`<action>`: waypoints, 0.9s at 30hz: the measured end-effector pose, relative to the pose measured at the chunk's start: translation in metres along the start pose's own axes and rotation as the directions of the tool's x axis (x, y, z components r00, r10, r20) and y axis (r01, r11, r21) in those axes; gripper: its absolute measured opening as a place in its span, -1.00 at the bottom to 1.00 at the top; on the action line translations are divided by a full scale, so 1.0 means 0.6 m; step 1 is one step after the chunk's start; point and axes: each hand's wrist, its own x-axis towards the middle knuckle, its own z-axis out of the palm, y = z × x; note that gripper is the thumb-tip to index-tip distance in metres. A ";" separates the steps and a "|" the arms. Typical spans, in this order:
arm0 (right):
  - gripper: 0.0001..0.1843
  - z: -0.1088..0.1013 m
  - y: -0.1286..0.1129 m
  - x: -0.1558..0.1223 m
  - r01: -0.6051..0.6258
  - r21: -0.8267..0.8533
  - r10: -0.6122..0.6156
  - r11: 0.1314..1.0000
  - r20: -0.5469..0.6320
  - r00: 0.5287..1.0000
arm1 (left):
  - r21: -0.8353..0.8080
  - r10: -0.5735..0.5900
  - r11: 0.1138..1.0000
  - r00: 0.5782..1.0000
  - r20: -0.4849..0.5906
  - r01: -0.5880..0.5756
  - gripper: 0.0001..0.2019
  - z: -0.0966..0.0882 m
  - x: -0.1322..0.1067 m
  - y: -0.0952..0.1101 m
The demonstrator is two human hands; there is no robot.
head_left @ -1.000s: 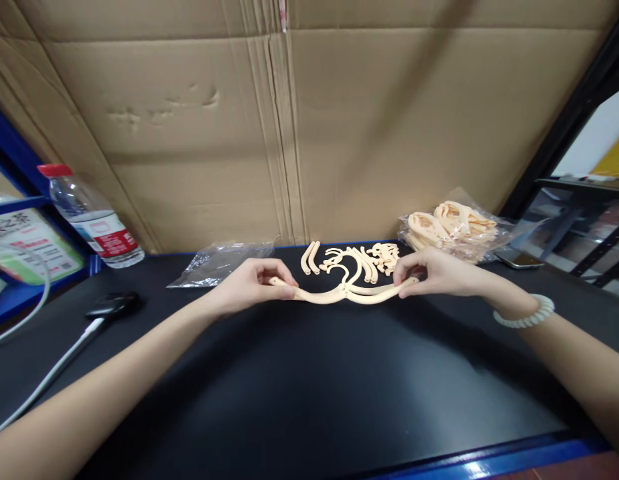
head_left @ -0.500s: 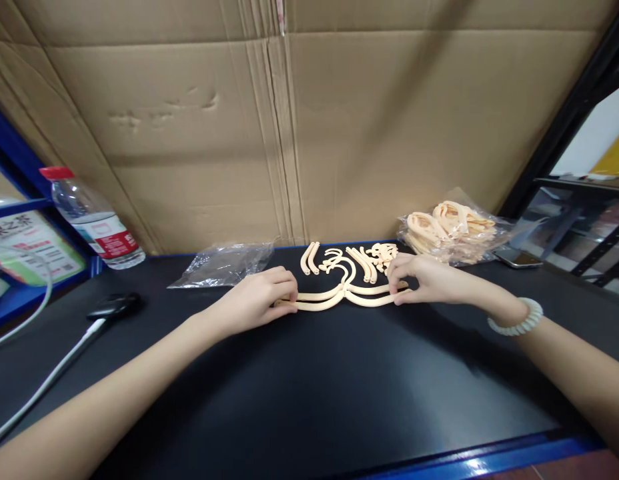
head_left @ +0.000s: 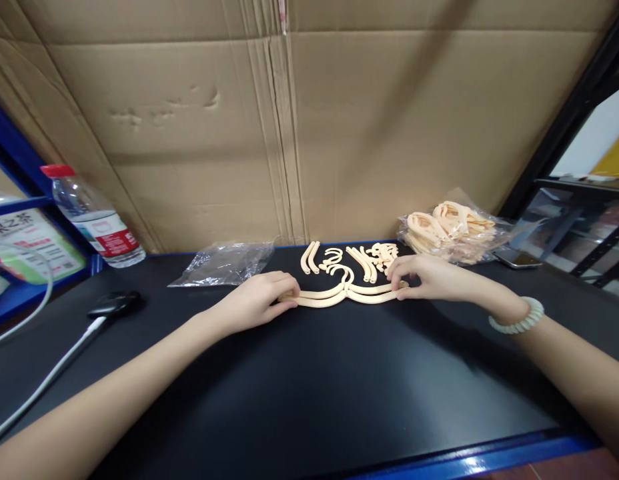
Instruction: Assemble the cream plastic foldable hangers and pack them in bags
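A cream plastic frame of curved rods (head_left: 342, 295) lies on the black table (head_left: 309, 387), its two arms spreading left and right from a centre joint. My left hand (head_left: 259, 297) pinches the left end of it, fingers closed. At the right end my right hand (head_left: 424, 277) does the same; a pale bead bracelet (head_left: 517, 319) sits on that wrist. Just behind the frame lie several loose cream curved pieces (head_left: 349, 260).
A clear bag of more cream parts (head_left: 452, 230) and a phone (head_left: 517, 259) lie at the back right. An empty plastic bag (head_left: 224, 261), a water bottle (head_left: 92, 217) and a black mouse with a white cable (head_left: 112, 305) are at the left. A cardboard wall (head_left: 299, 120) stands behind.
Both hands have lowered the frame from just above the table onto its surface and pushed it slightly away, towards the loose pieces. The grip at each end is unchanged.
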 end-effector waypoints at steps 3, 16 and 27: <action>-0.87 -0.002 0.001 -0.002 -0.040 0.012 0.039 0.999 0.020 0.999 | -0.013 -0.010 1.000 1.000 -0.012 0.010 -0.86 0.004 0.000 -0.002; -0.82 -0.007 -0.013 -0.004 -0.083 -0.014 0.084 0.996 0.020 0.996 | -0.018 -0.052 0.999 0.998 -0.035 0.051 -0.87 0.010 -0.001 0.005; -0.84 -0.007 -0.011 -0.005 -0.095 0.010 0.094 0.995 0.036 0.995 | -0.063 -0.071 0.996 0.987 -0.142 0.062 -0.84 0.029 -0.002 0.004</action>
